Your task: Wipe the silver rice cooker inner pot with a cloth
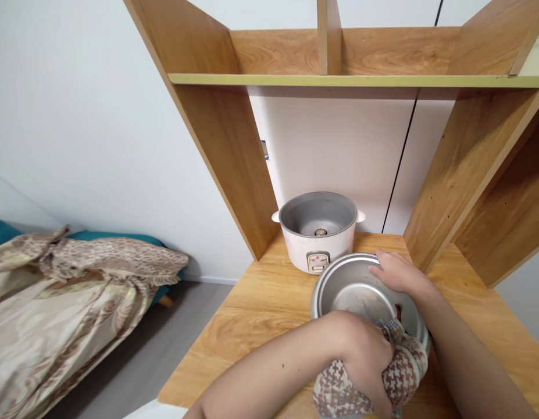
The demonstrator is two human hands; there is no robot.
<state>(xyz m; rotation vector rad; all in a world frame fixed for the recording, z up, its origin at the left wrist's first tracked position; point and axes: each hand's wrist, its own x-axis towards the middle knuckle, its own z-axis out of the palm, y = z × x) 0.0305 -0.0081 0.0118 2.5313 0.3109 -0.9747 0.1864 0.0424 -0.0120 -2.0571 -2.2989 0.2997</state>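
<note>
A round silver inner pot (360, 291) of a rice cooker is tilted towards me over the wooden desk. My right hand (397, 271) grips its far right rim, with some fingers over the edge. My left hand (367, 349) is closed around a brown-and-white houndstooth cloth (404, 372), bunched against the pot's near right inside wall. Part of the cloth hangs below the hand, outside the rim. Behind the pot stands the white rice cooker body (295, 244), without a lid, its grey inside and central heating part showing.
The wooden desk (225, 331) has side panels and a shelf (339, 81) above the cooker, against a white wall. At left, a bed or sofa (77, 302) carries a patterned cover over teal upholstery, beside the grey floor (160, 343).
</note>
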